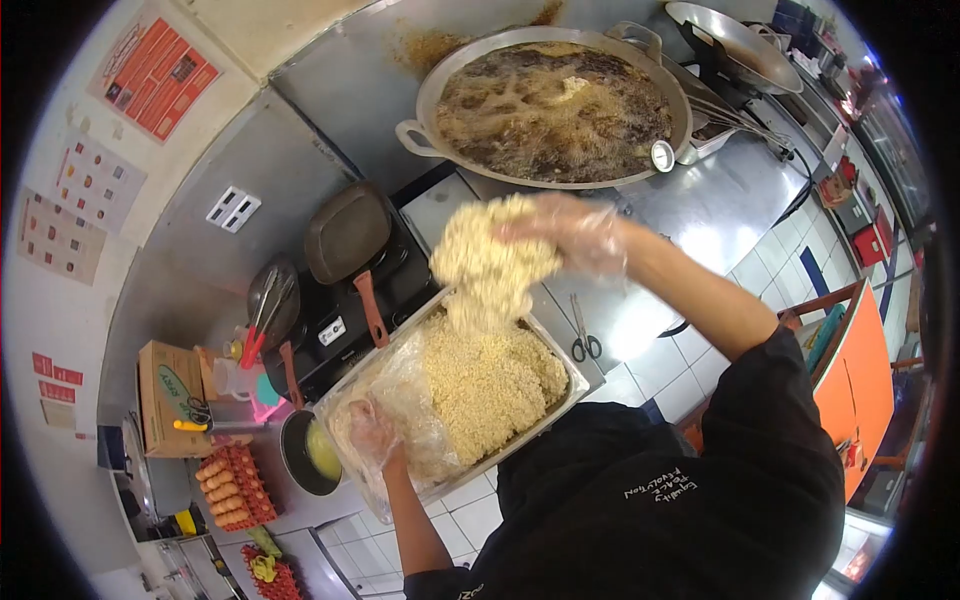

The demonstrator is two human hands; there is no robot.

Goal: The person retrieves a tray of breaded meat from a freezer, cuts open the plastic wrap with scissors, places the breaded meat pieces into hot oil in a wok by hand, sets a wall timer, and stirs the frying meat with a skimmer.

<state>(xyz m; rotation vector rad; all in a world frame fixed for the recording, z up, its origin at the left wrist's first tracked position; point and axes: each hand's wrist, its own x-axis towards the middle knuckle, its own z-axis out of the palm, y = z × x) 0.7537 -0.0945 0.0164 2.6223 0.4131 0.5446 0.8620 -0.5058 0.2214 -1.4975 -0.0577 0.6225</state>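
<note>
My right hand (pixel 570 232), in a clear plastic glove, grips a large crumb-coated piece of food (pixel 490 245). The piece hangs above the metal tray (pixel 570 365), between it and the wok, and is blurred by motion. Pale yellow crumbs (pixel 490 390) fill the tray's right part. Clear plastic and whitish floury stuff (pixel 395 385) cover its left part. There my gloved left hand (pixel 374 432) rests low in the tray; its fingers are too blurred to make out.
A large wok (pixel 430 110) of bubbling dark oil, with one pale piece floating, stands at the back. Nearby are a dial thermometer (pixel 662 156), scissors (pixel 584 340), a square pan (pixel 348 232), a pot (pixel 298 455) of yellow liquid, red-handled tongs (pixel 255 340) and egg trays (pixel 235 487).
</note>
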